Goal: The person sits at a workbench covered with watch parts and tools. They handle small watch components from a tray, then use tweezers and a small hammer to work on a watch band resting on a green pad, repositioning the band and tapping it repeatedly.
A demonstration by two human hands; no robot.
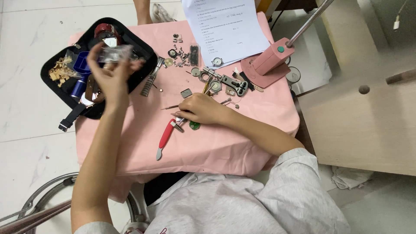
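A pink cloth (208, 143) is spread over the table, a black tray (52, 82) at its left edge. A small clear bag (115, 53) is pinched in the raised left hand (110, 76) above the tray; if tilted, its contents could be spilled among the scattered watch parts (182, 54). Tweezers (180, 121) are clamped in the right hand (201, 109), beside a red-handled tool (165, 136).

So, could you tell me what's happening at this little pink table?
A person sits at a table covered in pink cloth, among scattered watch parts. The left hand holds a small clear plastic bag up over a black tray of watches and tools. The right hand rests on the cloth, touching a thin tool, beside a red-handled case knife. A printed sheet lies at the far edge.
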